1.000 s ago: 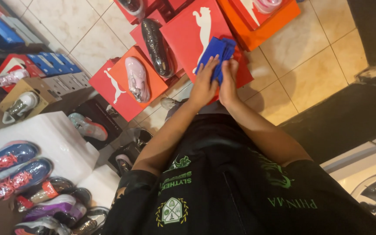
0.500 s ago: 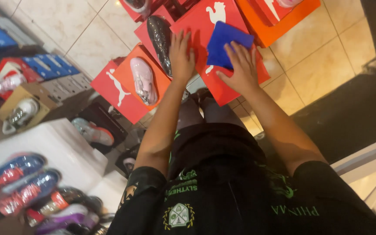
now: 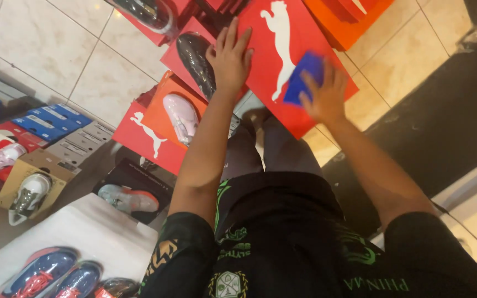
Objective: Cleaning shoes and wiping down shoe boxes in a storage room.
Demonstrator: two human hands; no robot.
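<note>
A large red shoe box lid (image 3: 282, 33) with a white leaping-cat figure lies in front of me on the floor. My left hand (image 3: 229, 55) rests flat on its left edge, fingers spread. My right hand (image 3: 322, 94) presses a folded blue cloth (image 3: 303, 77) onto the lid's right part. A dark shiny shoe (image 3: 197, 63) lies on a red box just left of my left hand. My black shorts and shirt fill the lower middle of the view.
A pale pink shoe (image 3: 180, 117) sits on an orange box lid. An orange box (image 3: 354, 22) lies at the top right. Blue and grey boxes (image 3: 51, 124) stack at the left. Several shoes stand on a white surface (image 3: 84, 237) at the lower left. Beige floor tiles (image 3: 67, 49) surround them.
Both hands first held the blue cloth together. The left hand then let go and moved left onto the lid's edge, while the right hand slid the cloth down and right across the lid.
</note>
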